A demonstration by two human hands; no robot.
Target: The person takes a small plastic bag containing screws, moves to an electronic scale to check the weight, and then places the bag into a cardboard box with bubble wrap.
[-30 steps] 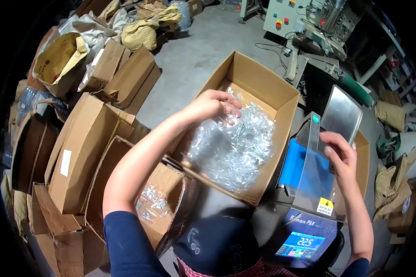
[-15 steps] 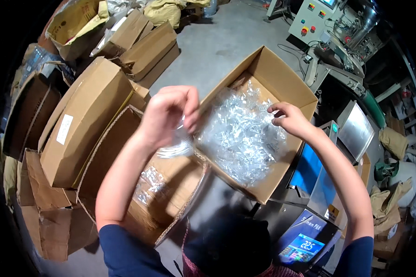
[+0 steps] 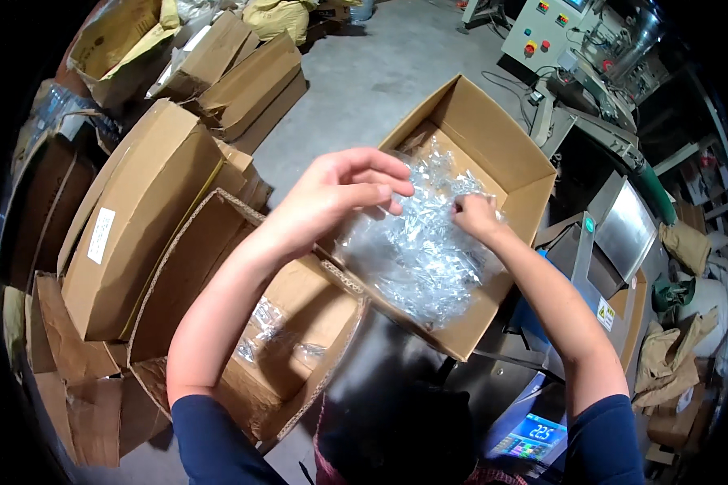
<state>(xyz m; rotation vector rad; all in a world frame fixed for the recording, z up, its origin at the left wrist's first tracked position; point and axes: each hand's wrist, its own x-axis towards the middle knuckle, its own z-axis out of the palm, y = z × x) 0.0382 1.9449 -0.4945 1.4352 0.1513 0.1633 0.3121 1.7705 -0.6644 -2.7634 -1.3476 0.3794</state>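
Note:
A cardboard box [image 3: 510,149] in front of me holds a heap of small clear plastic bags [image 3: 416,263] with shiny silvery pieces in them. Over its left side hovers my left hand [image 3: 340,194], fingers apart and nothing seen in them. My right hand [image 3: 479,215] is down at the right part of the heap with its fingers curled in; what they grip is hidden among the shiny plastic. A second, lower cardboard box [image 3: 306,283] stands at the near left, below my left forearm. A few clear packets [image 3: 267,319] lie inside it.
At the right stand a machine [image 3: 619,230] with a metal plate and a lit display unit [image 3: 534,432]. Tall cartons [image 3: 141,218] crowd the left. A control cabinet [image 3: 542,36] is at the far right, with cables [image 3: 510,87] on the floor.
My left hand has let go of a clear packet over the lower box and moved right, over the heap. Another packet lies in the lower box. My right hand has moved slightly left, fingers curling.

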